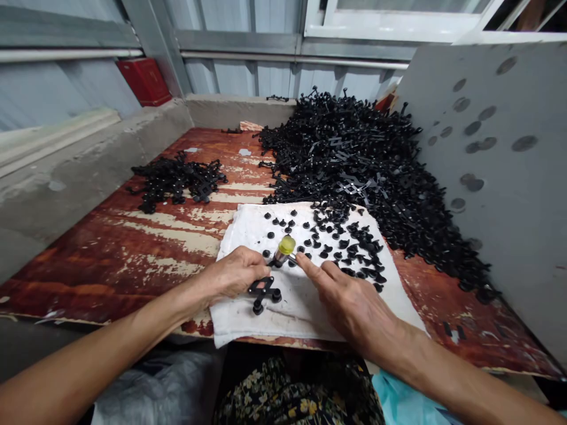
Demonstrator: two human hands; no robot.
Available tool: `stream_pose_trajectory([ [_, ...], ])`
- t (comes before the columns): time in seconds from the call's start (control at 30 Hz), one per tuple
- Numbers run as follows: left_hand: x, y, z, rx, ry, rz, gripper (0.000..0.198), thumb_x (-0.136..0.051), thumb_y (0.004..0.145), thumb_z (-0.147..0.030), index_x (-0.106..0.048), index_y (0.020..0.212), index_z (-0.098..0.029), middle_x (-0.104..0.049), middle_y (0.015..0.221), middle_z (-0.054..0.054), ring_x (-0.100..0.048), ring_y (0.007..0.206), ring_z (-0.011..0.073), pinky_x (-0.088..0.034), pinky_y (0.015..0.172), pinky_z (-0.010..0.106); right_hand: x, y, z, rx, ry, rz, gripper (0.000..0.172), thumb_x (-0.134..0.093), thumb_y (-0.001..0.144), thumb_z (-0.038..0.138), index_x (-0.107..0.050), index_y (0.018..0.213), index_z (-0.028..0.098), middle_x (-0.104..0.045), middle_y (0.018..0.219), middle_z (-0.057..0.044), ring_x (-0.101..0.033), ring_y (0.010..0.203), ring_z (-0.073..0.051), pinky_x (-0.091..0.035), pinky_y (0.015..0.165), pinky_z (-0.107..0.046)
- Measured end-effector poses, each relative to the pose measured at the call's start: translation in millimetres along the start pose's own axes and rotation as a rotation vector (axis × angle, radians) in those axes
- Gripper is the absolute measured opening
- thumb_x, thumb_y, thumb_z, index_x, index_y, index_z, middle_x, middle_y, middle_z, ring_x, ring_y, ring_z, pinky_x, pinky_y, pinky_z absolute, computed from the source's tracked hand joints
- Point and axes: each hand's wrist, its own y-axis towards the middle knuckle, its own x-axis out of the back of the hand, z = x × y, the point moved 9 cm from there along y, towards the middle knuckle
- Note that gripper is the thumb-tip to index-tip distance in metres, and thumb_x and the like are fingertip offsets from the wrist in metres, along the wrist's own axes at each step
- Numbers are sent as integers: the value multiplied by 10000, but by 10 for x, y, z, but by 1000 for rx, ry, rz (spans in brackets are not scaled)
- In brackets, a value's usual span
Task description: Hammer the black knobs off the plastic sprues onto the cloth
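My left hand (241, 273) pinches a black folding crisscross linkage (264, 287), its near end with round black feet lying on a white cloth (292, 319). My right hand (341, 295) is closed around the handle of a small mallet, its index finger stretched along the handle. The mallet (286, 247) has a metal body and a translucent yellow face. Its head is just beyond my left fingertips, over the far end of the linkage; whether it touches is unclear. Small black round-based caps (328, 251) are scattered over the cloth, mostly toward the right.
A big heap of black linkages (345, 153) covers the back right of the worn red-brown table (119, 260). A smaller pile (177, 180) lies at the left. A grey panel (509, 177) rises on the right, and a red box (144, 81) sits on the back-left ledge.
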Motion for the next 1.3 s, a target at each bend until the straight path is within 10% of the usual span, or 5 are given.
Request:
stream_pose_trajectory([
  [0.23,-159,-151,-232,-227,39,164,312,-563,714,-454,-541,590,-168,-483,529,-33,-347,468,77,-243,465,214,-7,228,-154,-271,579,36,115,-481,900,260,-567,889,186,-517,709,11,-469,621,-141,-398,570,-266],
  [0.4,-219,-286,-247,-291,99,194,323,-548,754,-460,-566,628,-163,-499,553,-29,-382,504,90,-270,494,218,-265,205,-86,-359,859,143,166,-498,854,337,-481,742,216,-382,558,75,-335,477,-103,-277,442,-230],
  [0.6,231,-457,179,-162,-190,-255,462,-554,793,-617,-601,961,-188,-632,840,34,-576,779,179,-425,648,247,-250,43,-147,-509,1001,55,227,-472,886,431,-437,766,242,-362,534,95,-308,388,-86,-253,369,-221],
  [0.93,-125,-464,91,-88,-288,-70,616,-565,673,-755,-619,786,-152,-666,778,60,-570,714,174,-403,616,257,-255,98,-49,-437,901,-105,201,-490,846,382,-471,729,219,-401,642,45,-360,562,-123,-338,513,-252],
  [1.3,-64,-314,10,15,-372,-38,474,-727,541,-570,-498,646,-169,-620,561,-8,-507,442,85,-333,462,206,-359,-26,-97,-459,941,-19,227,-481,908,401,-474,767,224,-340,579,76,-300,488,-108,-246,423,-229],
])
